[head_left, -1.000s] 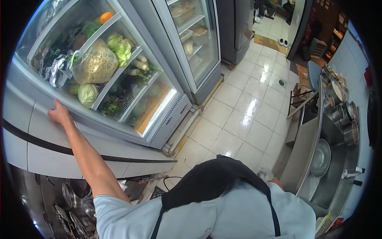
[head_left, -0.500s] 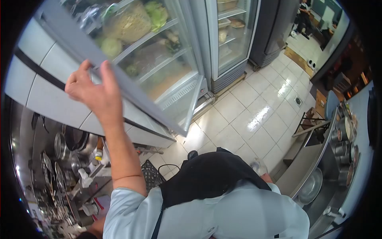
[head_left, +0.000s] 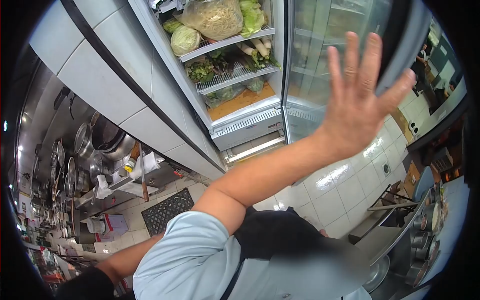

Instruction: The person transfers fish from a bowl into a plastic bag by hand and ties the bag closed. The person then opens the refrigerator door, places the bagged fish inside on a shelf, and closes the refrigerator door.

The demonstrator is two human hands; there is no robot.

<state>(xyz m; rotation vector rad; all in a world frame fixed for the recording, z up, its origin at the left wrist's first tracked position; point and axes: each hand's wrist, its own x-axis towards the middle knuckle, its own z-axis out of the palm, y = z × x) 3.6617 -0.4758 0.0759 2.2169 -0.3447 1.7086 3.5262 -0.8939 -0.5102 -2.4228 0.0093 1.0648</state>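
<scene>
My left hand [head_left: 356, 102] is raised at the upper right, fingers spread, overlapping the swung-out glass door [head_left: 310, 60] near its dark edge; whether the palm touches it I cannot tell. Behind the door's hinge side stands the fridge, its shelves exposed. They hold a cabbage [head_left: 185, 41], a bag of pale shreds [head_left: 212, 19], a leafy lettuce [head_left: 252, 17], white radishes [head_left: 260, 47] and green herbs [head_left: 200, 70]. Only a sliver of my right hand [head_left: 324, 233] shows beside the black apron [head_left: 280, 230]; its fingers are hidden.
Another person's arm [head_left: 132, 257] reaches in at the lower left. Pans [head_left: 82, 137] hang beyond the tiled half-wall [head_left: 115, 65]. A black mat [head_left: 167, 210] lies on the floor. At right are a chair [head_left: 425, 184] and a counter with pots [head_left: 420, 240].
The glass door has swung from closed to wide open. My left hand has moved from its left edge across to the upper right, fingers now spread. The view has shifted left, showing another person's arm.
</scene>
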